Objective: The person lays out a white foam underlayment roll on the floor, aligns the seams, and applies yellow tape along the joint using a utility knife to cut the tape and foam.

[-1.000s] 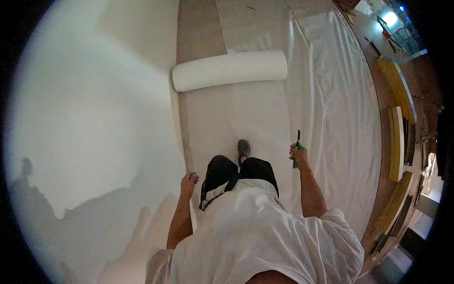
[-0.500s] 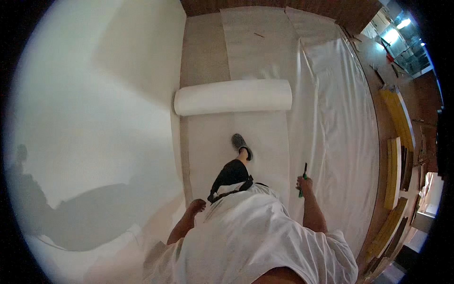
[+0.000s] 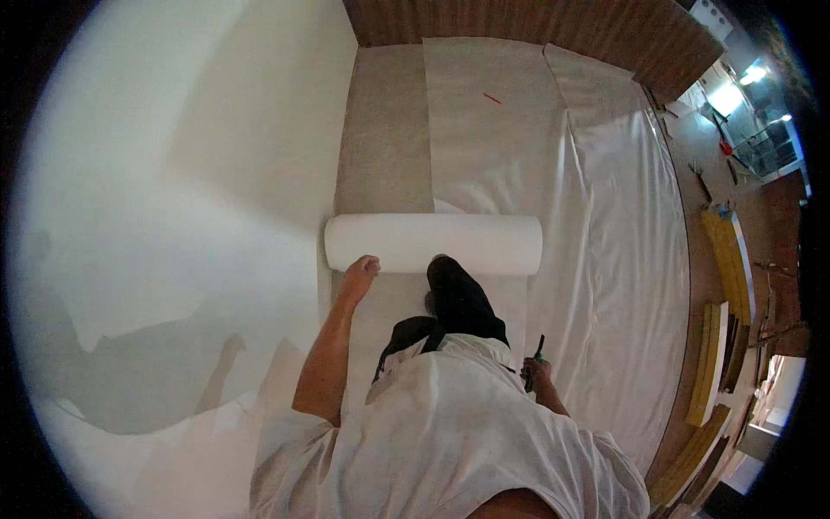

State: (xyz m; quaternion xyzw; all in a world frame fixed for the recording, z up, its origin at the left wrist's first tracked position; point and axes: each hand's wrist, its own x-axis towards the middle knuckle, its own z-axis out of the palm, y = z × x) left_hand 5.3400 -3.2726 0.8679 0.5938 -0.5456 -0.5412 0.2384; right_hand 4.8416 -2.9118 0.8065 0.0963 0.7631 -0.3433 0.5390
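A thick white roll of sheet material [image 3: 467, 238] lies crosswise on the floor ahead of me, its unrolled part running back under my feet. My left hand [image 3: 361, 268] is stretched forward, fingers curled in, overlapping the near left part of the roll; whether it touches is unclear, and nothing shows in it. Down by my right side, my right hand [image 3: 538, 370] is closed around a slim green and black utility knife [image 3: 539, 348] with its dark end pointing forward. My bent leg in black [image 3: 467, 303] reaches up to the roll's near side.
A white wall [image 3: 199, 156] rises along the left. Wrinkled translucent sheeting [image 3: 627, 259] covers the floor on the right. Beyond it lie yellow-edged boards [image 3: 711, 363] and several scattered tools. A brown wood panel [image 3: 519, 30] bounds the far end, and a thin red strip [image 3: 492, 99] lies before it.
My left hand has swung forward from beside my waist to the roll. My right hand, still holding the utility knife, has drawn back and inward. The roll now appears lower in view; my leg has stepped.
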